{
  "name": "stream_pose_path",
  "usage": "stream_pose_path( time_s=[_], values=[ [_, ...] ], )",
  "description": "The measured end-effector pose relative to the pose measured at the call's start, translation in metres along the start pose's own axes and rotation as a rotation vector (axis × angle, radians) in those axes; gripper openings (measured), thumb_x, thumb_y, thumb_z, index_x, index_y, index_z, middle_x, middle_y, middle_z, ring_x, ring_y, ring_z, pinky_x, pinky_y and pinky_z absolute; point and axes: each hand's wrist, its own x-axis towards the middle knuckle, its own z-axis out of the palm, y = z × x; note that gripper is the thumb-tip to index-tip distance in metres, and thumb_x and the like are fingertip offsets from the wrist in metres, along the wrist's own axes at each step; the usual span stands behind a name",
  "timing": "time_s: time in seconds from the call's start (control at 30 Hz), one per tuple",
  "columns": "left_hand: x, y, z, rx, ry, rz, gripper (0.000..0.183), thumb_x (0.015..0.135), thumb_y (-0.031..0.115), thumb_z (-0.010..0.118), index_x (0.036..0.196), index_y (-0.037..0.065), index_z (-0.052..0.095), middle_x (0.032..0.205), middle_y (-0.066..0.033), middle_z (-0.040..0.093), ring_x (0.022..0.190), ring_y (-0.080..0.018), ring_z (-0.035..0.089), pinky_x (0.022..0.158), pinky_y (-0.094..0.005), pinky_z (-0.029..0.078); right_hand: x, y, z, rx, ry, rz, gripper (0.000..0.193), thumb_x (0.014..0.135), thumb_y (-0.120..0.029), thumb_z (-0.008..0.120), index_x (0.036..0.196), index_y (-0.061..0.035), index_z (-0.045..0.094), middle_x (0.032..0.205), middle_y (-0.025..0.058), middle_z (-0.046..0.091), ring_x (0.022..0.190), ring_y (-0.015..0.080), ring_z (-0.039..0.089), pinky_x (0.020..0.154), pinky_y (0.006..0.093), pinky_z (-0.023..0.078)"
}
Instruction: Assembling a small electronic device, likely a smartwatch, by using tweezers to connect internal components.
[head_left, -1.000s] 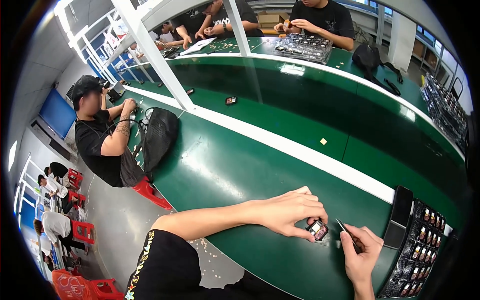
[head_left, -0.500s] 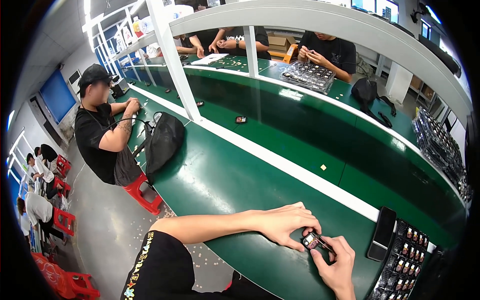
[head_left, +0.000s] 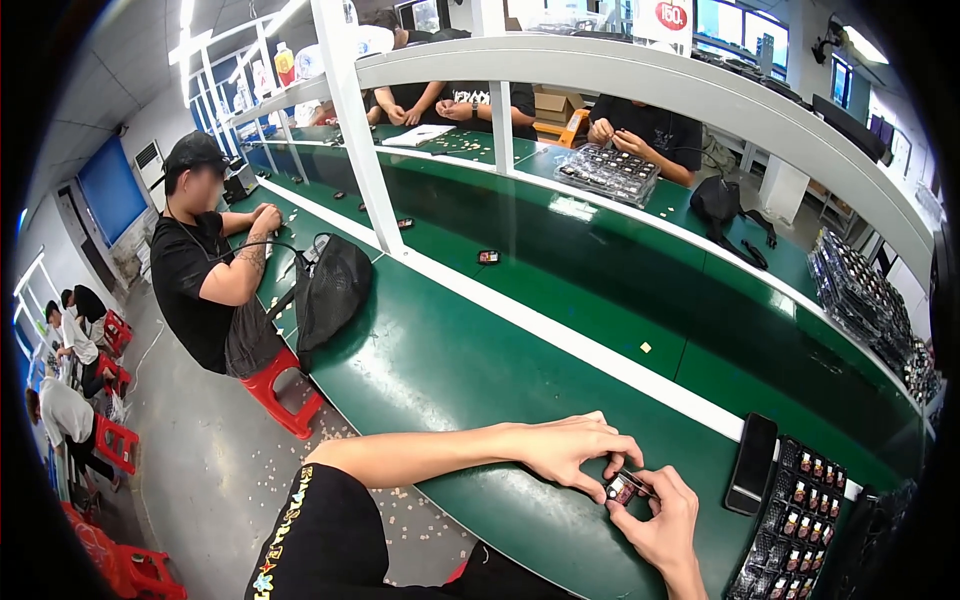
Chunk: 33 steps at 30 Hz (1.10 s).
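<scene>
A small black electronic device (head_left: 619, 490) with a pale round part and a dark reddish inside rests at the green bench top, between my hands. My left hand (head_left: 578, 450) curls around its far and left sides, thumb and fingers gripping the casing. Thin metal tweezers (head_left: 641, 486) are pinched in my right hand (head_left: 667, 522), their tips at the device's upper right side. The right thumb also comes up against the near edge of the casing. What the tips touch is too small to make out.
Right of my hands lie a black phone (head_left: 752, 464) and a black tray (head_left: 790, 530) of similar small parts. A white strip (head_left: 580, 350) borders the sunken green lane, where another device (head_left: 488, 257) lies. A black bag (head_left: 335, 290) and a seated co-worker (head_left: 205, 260) are at left.
The view has tilted slightly upward. My left hand keeps its grip on the device, while my right hand and the tweezers have shifted slightly left, closer over the casing.
</scene>
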Motion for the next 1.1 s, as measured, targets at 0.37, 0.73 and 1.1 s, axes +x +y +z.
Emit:
stream_pose_path(
  time_s=[0.37,0.73,1.1],
  values=[
    [-0.005,-0.052,-0.050,-0.086,0.512,-0.035,0.035,0.098,0.023,0.090,0.127,0.006,0.080,0.110,-0.0034,0.077,0.100,-0.0134,0.069,0.093,-0.0317,0.056,-0.022,-0.011,-0.043,-0.151,0.052,-0.006,0.042,0.072,-0.019,0.098,0.104,-0.0024,0.075,0.093,0.0093,0.070,0.078,0.0233,0.075,0.068,0.0369,0.061],
    [-0.120,-0.249,-0.221,0.854,1.015,-0.500,0.038,0.106,0.023,0.077,0.141,0.012,0.070,0.130,-0.0125,0.077,0.123,-0.0352,0.070,0.107,-0.0484,0.057,-0.076,0.008,-0.137,-0.359,0.235,0.115,0.044,0.079,-0.026,0.096,0.110,-0.0060,0.073,0.096,0.0075,0.068,0.083,0.0227,0.073,0.072,0.0371,0.061],
    [-0.021,-0.111,-0.110,0.514,0.684,-0.126,0.039,0.103,0.005,0.074,0.141,0.002,0.067,0.127,-0.0161,0.069,0.125,-0.0343,0.065,0.113,-0.0410,0.049,-0.128,0.079,-0.218,-0.723,0.426,0.573,0.051,0.079,-0.043,0.096,0.101,-0.0024,0.076,0.093,0.0122,0.079,0.085,0.0286,0.075,0.081,0.0428,0.060]
  ],
)
